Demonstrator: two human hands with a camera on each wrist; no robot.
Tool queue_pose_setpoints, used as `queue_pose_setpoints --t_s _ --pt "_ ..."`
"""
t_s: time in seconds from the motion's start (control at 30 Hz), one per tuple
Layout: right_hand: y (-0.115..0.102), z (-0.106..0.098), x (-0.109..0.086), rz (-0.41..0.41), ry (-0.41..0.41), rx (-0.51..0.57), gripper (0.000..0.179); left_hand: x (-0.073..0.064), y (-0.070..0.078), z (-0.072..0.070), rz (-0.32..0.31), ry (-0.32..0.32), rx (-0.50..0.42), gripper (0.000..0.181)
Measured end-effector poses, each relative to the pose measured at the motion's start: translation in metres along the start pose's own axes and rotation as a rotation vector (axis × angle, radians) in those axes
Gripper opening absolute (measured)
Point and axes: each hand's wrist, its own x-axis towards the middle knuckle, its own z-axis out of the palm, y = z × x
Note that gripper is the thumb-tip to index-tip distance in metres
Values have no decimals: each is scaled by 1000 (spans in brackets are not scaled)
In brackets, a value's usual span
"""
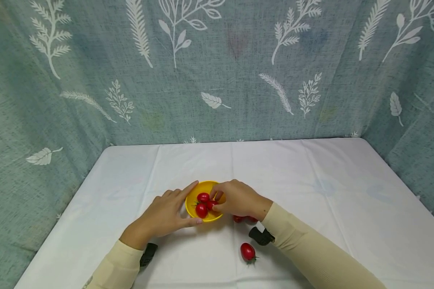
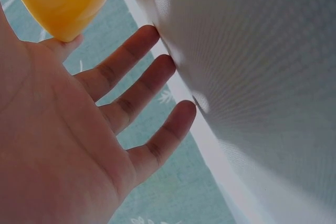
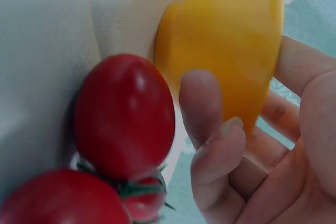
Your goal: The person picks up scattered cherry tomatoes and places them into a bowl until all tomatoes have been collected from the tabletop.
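A small yellow bowl stands on the white table with cherry tomatoes inside. My left hand spans its left side, straight index finger on the far rim and thumb on the near rim. In the left wrist view its other fingers are spread, their tips by the cloth. From the right, my right hand reaches over the rim and pinches a cherry tomato in the bowl. Two of its fingers hang curled outside the bowl's wall in the right wrist view.
Beneath my right wrist lie more cherry tomatoes, partly covered by it; they look large in the right wrist view. Another cherry tomato with a green stem lies nearer me. A green leaf-patterned curtain surrounds the table.
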Motion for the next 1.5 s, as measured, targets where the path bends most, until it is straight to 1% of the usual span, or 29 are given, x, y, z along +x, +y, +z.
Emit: queue_pose_setpoints --t_s 0.1,0.33,0.47,0.57,0.7,0.8,0.9,1.13,1.33,1.5 --pt "2 -5 -6 -11 27 9 26 0 0 0 4 1 4 103" --pt "14 -19 -23 -64 113 45 21 0 0 0 17 18 9 104" --pt "21 -27 -31 -39 152 45 20 0 0 1 8 21 6 104" --pt "29 -31 -36 -12 167 47 20 0 0 1 1 19 11 104" --pt "39 -35 -39 20 172 56 22 0 -1 1 8 25 15 104" --pt "46 -37 -40 41 183 36 23 0 -1 1 8 25 9 104" --pt "52 -37 -41 46 196 -7 24 0 0 1 3 24 4 104" --pt "61 -35 -39 65 176 -51 27 0 0 1 15 31 8 103" --pt "65 -32 -36 69 149 -77 25 1 0 0 3 13 5 104" --pt "67 -30 -33 88 129 -77 26 1 -1 1 1 16 2 104"
